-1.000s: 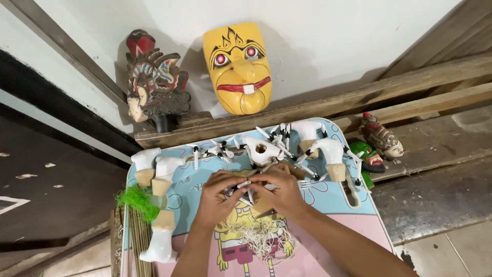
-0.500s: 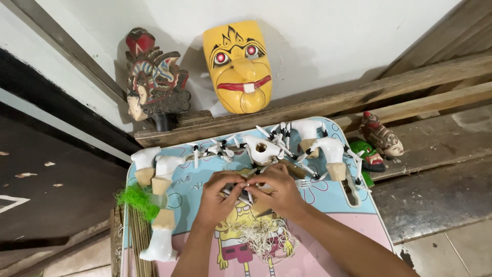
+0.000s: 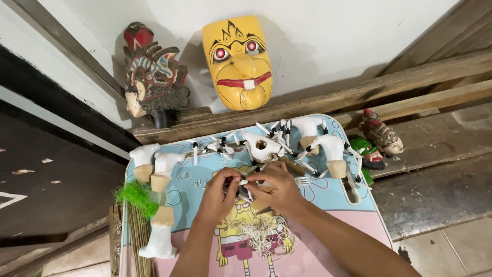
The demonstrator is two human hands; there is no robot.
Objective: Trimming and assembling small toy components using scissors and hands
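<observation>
Both hands meet at centre of cartoon-printed folding table (image 3: 328, 205), fingertips bunched together. Left hand (image 3: 219, 194) pinches a small white-and-black piece (image 3: 242, 182); right hand (image 3: 277, 189) closes on same piece from 3 o'clock. Exact grip under fingers hidden, can't tell whether thread is in the pinch.

Tangle of pale string (image 3: 261, 237) at 6 o'clock of hands, just below the wrists. Scatter of white black-tipped spikes (image 3: 279, 134) at 12 o'clock, mixed with white carved limb pieces (image 3: 332, 149) at 1–2 o'clock. More white limb pieces (image 3: 154, 166) at 9–10 o'clock, green tuft (image 3: 134, 197) at 8–9 o'clock, near table edge.

Beyond table, on wooden ledge (image 3: 359, 97): yellow mask (image 3: 237, 61) at 12 o'clock, dark carved head (image 3: 151, 77) at 11 o'clock. Small painted figures (image 3: 382, 136) at 2–3 o'clock.

Judgement on doing this well: keep pinch tight and close to the piece's tip, brace heels of hands on table for steadiness, keep the string tangle clear of fingers, avoid sweeping elbows into the loose spikes.
</observation>
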